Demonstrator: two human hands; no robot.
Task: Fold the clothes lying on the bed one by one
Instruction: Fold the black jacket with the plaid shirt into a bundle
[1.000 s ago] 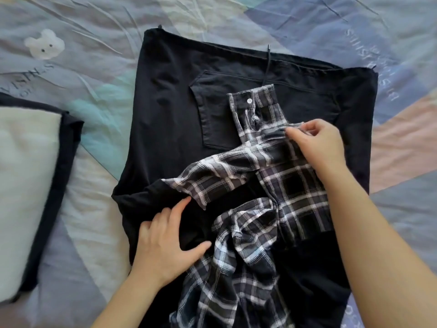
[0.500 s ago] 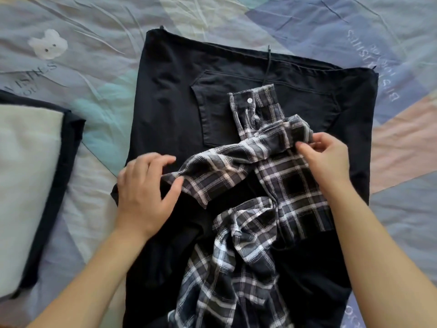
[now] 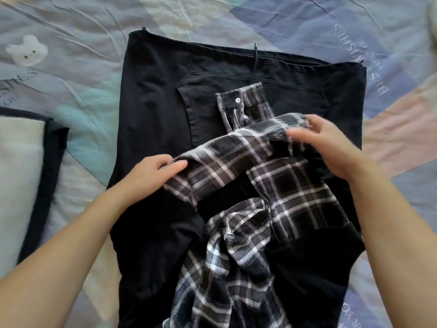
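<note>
A crumpled black-and-white plaid shirt (image 3: 236,209) lies on top of black trousers (image 3: 156,95) spread flat on the bed, back pocket up. My left hand (image 3: 151,174) pinches the left edge of a plaid fold. My right hand (image 3: 331,147) holds the same fold at its right end, slightly blurred from motion. A buttoned plaid cuff (image 3: 241,100) sticks out toward the trousers' waistband. The rest of the shirt trails down to the frame's bottom edge.
The bedsheet (image 3: 71,67) is pastel patchwork with a white bear print and lettering. A folded white and dark garment (image 3: 26,174) lies at the left edge.
My left hand moved up from the black fabric and took hold of the plaid fold's left edge. My right hand shifted up, lifting the fold's right end.
</note>
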